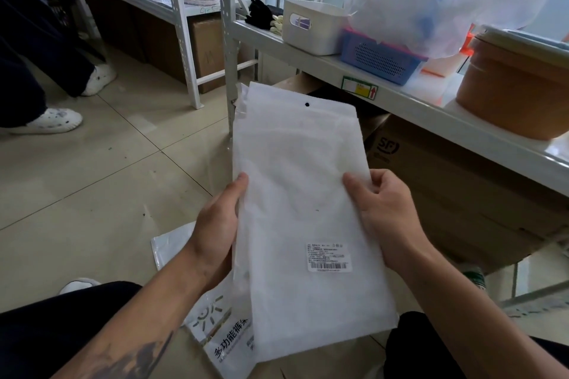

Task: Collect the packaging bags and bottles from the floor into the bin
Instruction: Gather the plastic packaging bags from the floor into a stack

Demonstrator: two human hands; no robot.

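I hold a large white packaging bag (303, 194) upright in front of me; it has a hang hole at the top and a barcode label low on its face. My left hand (217, 229) grips its left edge and my right hand (386, 218) grips its right edge. Behind it, also in my left hand, is a second printed bag (223, 338) with black characters. Another clear bag (172, 243) lies on the tiled floor under my left wrist. A bottle with a green label (475, 277) shows partly at the right, by the shelf leg. No bin is in view.
A white metal shelf (308, 55) runs across the right, holding a white box (311, 26), a blue basket (381, 61), a plastic sack and a brown tub (514, 92). Cardboard boxes (446, 181) sit beneath. Another person's legs and white shoes (49, 120) stand at the left.
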